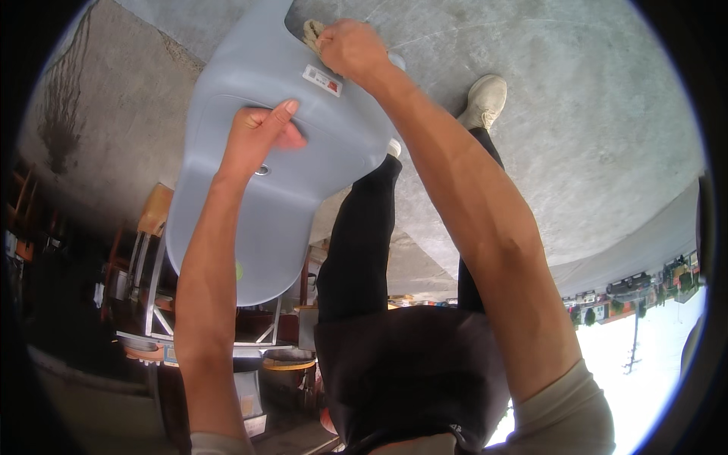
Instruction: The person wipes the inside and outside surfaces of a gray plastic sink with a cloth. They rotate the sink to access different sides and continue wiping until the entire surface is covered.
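Observation:
A grey plastic chair shell (273,187) lies before me, its smooth moulded surface facing up. My right hand (354,52) is closed around a tan cloth (313,35) at the shell's far edge. Near that hand, a white label (322,80) with writing and a red mark is stuck to the plastic. Over the middle of the shell is my left hand (264,131), thumb raised and fingers loosely curled, with nothing visible in it. Whether it touches the surface I cannot tell. A round metal fitting (263,170) sits beside my left wrist. My forearm partly covers a green round sticker (239,271).
Concrete floor (574,131) spreads around the chair, with a dark wet streak (60,108) at left. My beige shoe (486,96) stands right of the shell. Metal frame legs (152,284) and stacked furniture crowd the lower left.

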{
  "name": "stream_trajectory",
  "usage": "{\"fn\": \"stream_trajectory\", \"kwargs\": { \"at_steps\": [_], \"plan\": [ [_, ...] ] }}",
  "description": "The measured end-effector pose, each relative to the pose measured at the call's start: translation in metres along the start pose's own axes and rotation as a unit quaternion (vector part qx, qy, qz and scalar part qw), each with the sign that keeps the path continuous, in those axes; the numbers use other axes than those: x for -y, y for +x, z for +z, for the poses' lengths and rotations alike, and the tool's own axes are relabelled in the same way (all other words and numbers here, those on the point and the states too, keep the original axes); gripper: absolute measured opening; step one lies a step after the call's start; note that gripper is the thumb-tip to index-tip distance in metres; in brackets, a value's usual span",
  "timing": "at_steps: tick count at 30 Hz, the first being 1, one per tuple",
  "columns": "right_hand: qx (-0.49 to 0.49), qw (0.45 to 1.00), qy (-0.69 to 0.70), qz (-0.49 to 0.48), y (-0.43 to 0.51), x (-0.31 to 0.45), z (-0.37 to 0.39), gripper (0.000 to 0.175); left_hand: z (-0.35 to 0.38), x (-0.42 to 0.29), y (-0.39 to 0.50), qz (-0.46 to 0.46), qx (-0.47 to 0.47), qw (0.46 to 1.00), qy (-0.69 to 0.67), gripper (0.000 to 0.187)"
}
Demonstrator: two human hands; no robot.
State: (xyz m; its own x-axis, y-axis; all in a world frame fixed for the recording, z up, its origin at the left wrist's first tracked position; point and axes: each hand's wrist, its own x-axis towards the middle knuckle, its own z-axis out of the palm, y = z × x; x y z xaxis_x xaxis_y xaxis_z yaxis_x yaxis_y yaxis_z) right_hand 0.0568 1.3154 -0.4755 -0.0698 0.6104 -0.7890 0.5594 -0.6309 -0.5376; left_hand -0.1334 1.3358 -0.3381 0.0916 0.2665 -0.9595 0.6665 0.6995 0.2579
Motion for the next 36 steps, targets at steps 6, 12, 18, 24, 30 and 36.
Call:
{"fn": "stream_trajectory", "kwargs": {
  "at_steps": [6,12,18,24,30,36],
  "plan": [
    [-0.023,0.998,0.038,-0.035,-0.020,-0.019,-0.004,0.024,0.001,-0.002,0.002,0.002,0.005,1.000,-0.001,0.058],
    [-0.097,0.992,0.064,-0.053,-0.023,0.000,0.005,0.020,-0.001,-0.001,-0.001,-0.010,-0.001,1.000,-0.003,0.058],
    [-0.091,0.980,0.093,-0.148,-0.027,-0.011,-0.004,0.020,0.001,-0.005,0.002,-0.012,0.003,1.000,-0.006,0.057],
    [-0.177,0.967,0.161,-0.090,-0.085,-0.004,-0.001,0.013,0.000,0.001,0.001,-0.004,0.007,1.000,-0.030,0.058],
    [-0.183,0.943,0.101,-0.258,-0.031,0.074,-0.004,0.013,-0.002,0.000,0.005,-0.001,0.015,0.999,-0.038,0.053],
    [-0.151,0.966,0.135,-0.160,-0.087,0.012,-0.016,0.015,0.003,-0.008,0.002,-0.022,0.031,0.996,-0.078,0.041]
  ]
}}
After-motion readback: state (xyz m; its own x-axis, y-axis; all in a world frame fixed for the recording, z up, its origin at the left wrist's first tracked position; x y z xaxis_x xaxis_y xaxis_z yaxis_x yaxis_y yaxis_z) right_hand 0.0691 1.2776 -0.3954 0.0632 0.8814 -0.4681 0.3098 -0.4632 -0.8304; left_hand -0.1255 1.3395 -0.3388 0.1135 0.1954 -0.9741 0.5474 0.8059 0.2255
